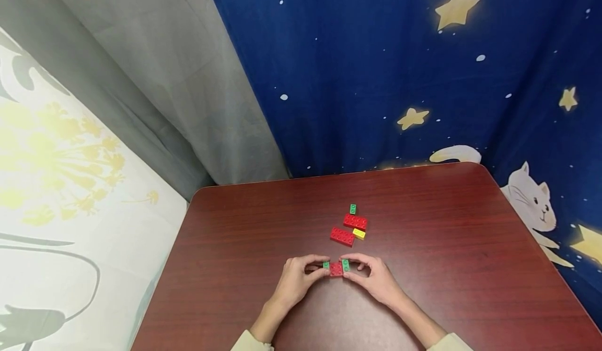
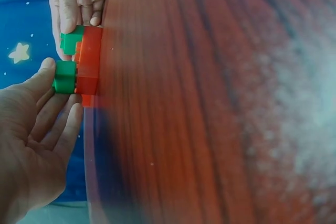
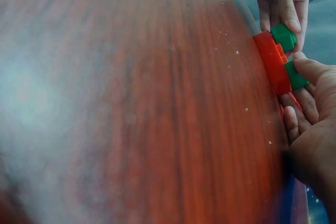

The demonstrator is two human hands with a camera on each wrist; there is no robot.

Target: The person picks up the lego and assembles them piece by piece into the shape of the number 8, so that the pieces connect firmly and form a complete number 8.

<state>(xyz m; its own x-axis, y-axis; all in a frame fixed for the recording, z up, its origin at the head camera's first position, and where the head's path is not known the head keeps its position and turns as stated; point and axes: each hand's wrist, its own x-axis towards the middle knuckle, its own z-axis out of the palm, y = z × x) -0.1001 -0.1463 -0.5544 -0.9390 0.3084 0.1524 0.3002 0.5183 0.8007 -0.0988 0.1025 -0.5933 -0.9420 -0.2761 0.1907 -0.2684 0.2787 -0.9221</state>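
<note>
A red building brick (image 1: 336, 269) lies on the table between both hands, its middle studs showing. My left hand (image 1: 295, 278) pinches a small green brick (image 2: 64, 77) between thumb and fingers at the red brick's left end. At the right end, a second small green brick (image 1: 345, 265) is pinched by my right hand (image 1: 376, 279). Both wrist views show the green bricks on the studded side of the red brick (image 3: 273, 64), apart from each other. Whether either is fully seated, I cannot tell.
Beyond the hands lie two more red bricks, a nearer one (image 1: 342, 236) and a farther one (image 1: 355, 221). A yellow brick (image 1: 359, 233) and another green brick (image 1: 352, 209) are close by. Behind the brown table (image 1: 235, 225) hangs a blue star curtain (image 1: 357, 79).
</note>
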